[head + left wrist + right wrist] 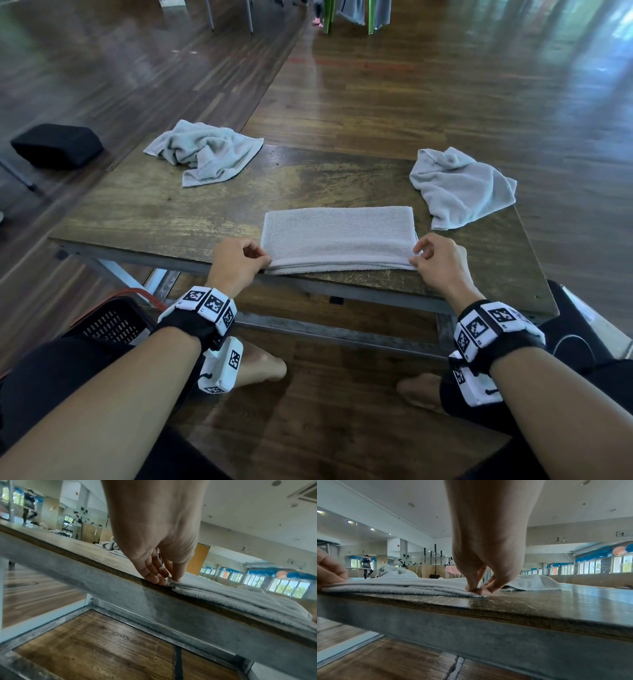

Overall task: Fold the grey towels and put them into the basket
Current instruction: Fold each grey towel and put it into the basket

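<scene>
**Both hands pinched the near corners of a half-folded towel**

The table filled the middle of the head view, its near edge on a grey metal frame. On it, at the near edge, lay the folded towel, a flat rectangle of stacked layers. Two crumpled towels waited further back: one far left, one far right, well apart from each other. The basket stood on the floor by the person's left knee, only a dark latticed corner of it showing.

The left hand pinched the towel's near left corner, fingers curled; the right hand pinched the near right corner between thumb and fingertips.

The terry looked soft, light and limp (it would sag wherever unsupported), so I judged the corners or a flat lift under the whole stack the best hold, lest the layers slide apart.

How many layers were stacked was hard to count from the wrist views. The basket's inside was hidden, so whether it already held towels could not be told.
</scene>
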